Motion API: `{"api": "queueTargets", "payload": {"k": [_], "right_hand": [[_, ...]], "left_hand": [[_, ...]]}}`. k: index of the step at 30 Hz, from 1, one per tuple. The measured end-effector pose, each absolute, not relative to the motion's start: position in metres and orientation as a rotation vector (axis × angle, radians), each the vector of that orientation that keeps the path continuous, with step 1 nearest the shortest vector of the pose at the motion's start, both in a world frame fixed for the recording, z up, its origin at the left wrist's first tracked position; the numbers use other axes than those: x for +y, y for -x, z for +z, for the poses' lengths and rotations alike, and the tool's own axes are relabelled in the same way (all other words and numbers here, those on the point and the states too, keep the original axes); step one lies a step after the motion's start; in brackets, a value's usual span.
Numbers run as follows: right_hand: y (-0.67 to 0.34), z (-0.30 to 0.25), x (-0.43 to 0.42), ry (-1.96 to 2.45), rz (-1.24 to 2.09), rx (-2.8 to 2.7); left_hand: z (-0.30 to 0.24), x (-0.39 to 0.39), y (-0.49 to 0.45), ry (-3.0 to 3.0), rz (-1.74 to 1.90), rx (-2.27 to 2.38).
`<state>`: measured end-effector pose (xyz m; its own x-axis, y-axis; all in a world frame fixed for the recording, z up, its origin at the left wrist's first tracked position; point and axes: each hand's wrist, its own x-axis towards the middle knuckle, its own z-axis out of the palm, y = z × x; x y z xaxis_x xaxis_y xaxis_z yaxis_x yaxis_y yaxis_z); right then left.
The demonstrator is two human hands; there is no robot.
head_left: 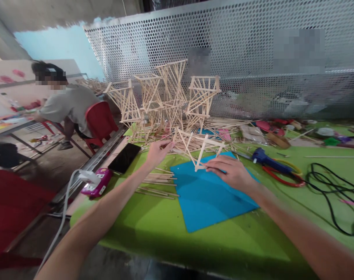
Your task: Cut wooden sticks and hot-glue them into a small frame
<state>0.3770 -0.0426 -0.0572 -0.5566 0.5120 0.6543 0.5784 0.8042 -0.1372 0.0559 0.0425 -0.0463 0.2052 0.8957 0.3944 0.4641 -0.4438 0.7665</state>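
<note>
Both my hands hold a small wooden stick frame (204, 144) above a blue sheet (207, 202). Fingers of my left hand (159, 151) are pinched at the frame's left end. My right hand (231, 169) grips its lower right part between thumb and fingers. Loose wooden sticks (159, 179) lie on the green table just below my left hand. Behind the frame stand several taller stick structures (171, 87), made of crossed sticks. To the right of my right hand lies a blue glue gun (271, 161).
Scissors with red and yellow handles (284, 179) lie under the glue gun, and a black cable (331, 186) coils at right. On the left are a phone (124, 158) and a magenta power strip (98, 182). A perforated metal panel (238, 50) stands behind; a seated person (68, 101) is further left.
</note>
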Motion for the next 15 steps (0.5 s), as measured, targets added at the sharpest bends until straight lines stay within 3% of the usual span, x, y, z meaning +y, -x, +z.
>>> {"api": "queueTargets", "payload": {"k": [15], "right_hand": [[-0.3800, -0.0567, -0.0384, 0.766, -0.102, -2.332]], "left_hand": [[-0.0486, 0.0428, -0.0573, -2.076, 1.097, 1.375]]}}
